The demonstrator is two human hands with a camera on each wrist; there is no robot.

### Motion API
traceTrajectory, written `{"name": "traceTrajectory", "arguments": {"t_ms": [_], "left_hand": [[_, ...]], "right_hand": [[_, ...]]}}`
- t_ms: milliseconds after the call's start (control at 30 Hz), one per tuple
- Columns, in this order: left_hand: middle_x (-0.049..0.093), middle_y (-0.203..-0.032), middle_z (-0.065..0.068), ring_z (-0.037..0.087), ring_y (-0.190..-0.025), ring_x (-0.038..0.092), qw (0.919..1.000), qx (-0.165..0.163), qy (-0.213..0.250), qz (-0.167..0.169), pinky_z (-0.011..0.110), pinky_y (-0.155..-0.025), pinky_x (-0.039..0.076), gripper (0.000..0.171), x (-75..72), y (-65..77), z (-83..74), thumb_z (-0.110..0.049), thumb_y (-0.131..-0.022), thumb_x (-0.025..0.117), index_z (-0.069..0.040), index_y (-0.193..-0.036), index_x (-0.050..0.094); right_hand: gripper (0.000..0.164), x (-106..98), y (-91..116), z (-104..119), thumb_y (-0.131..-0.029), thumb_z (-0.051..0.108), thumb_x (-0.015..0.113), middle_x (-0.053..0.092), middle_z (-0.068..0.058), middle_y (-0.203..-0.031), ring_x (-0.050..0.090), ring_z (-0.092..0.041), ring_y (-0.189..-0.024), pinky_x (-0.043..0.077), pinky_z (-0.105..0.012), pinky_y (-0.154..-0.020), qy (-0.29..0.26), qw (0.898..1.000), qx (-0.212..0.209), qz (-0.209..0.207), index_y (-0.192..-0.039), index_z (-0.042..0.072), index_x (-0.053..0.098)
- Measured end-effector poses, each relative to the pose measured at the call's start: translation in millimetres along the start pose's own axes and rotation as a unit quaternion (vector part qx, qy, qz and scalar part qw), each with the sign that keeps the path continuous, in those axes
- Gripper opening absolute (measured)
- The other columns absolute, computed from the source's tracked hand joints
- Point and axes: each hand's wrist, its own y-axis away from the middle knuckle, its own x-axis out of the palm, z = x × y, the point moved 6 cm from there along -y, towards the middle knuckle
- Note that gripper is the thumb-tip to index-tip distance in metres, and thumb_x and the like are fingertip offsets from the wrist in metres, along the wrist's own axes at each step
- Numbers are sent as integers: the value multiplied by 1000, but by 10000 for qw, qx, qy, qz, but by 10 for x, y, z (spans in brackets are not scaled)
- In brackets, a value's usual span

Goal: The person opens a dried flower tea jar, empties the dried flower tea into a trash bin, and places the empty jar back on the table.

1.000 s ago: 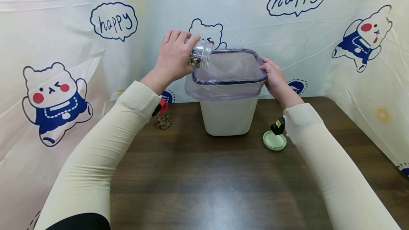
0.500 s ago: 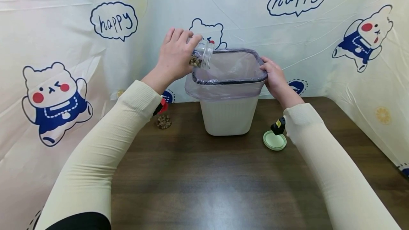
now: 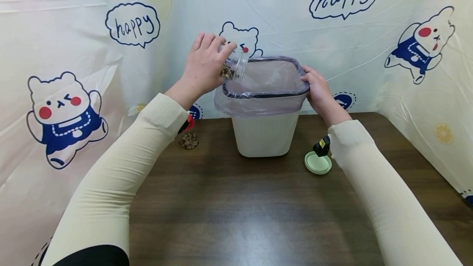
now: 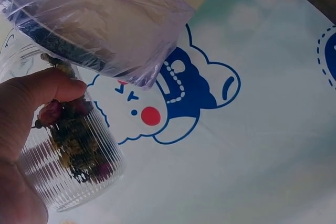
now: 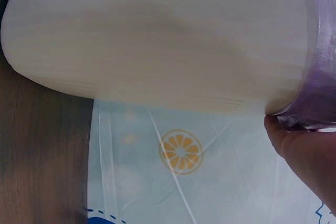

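My left hand (image 3: 207,63) grips a clear ribbed glass jar (image 4: 100,150), its fingers curled round it. The jar lies tilted, its mouth over the left rim of a whitish trash bin (image 3: 264,134). Dried flowers (image 4: 79,145), some of them dark red rosebuds, show through the glass in the left wrist view. A thin purple trash bag (image 3: 258,108) lines the bin and folds down over its rim. On the bin's right side, my right hand (image 3: 318,89) holds the rim and bag, with the thumb outside; the fingertips inside are partly hidden.
A pale green round lid (image 3: 318,163) lies on the dark wooden table (image 3: 236,200), right of the bin. To the left sits a small brown bumpy cluster (image 3: 190,141), too small to make out. A printed curtain (image 3: 184,3) hangs behind and at both sides.
My left hand and the jar have shifted slightly to the right, a little farther over the bin's rim. My right hand, the bin and the lid stay in place.
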Motion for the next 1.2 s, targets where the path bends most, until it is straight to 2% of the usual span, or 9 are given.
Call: {"name": "traceTrajectory", "arguments": {"t_ms": [433, 833, 1200], "left_hand": [[44, -140, 18, 37, -128, 34, 9999, 113, -33, -16, 49, -115, 9, 78, -4, -17, -38, -21, -74, 82, -11, -141, 44], [47, -138, 18, 36, -127, 37, 9996, 182, -39, -218, 49, -115, 10, 76, -18, -21, -46, -18, -74, 82, -12, -140, 45], [46, -138, 19, 37, -128, 36, 9993, 242, -142, -237, 50, -115, 10, 73, -3, -25, -52, -17, -74, 82, -12, -136, 45]], "right_hand": [[54, -11, 21, 7, -100, 8, 35, 27, -10, -155, 35, -19, -129, 34, -26, -101, 12, 10000, -1, -25, -153, 6, 28], [54, -6, 12, 0, -99, 8, 35, 27, -10, -155, 34, -19, -130, 35, -25, -100, 10, 10000, -26, -27, -152, 6, 28], [53, -10, -10, -8, -99, 7, 35, 29, -12, -153, 39, -17, -122, 38, -23, -94, -41, 10000, -39, -38, -152, 6, 30]]}}
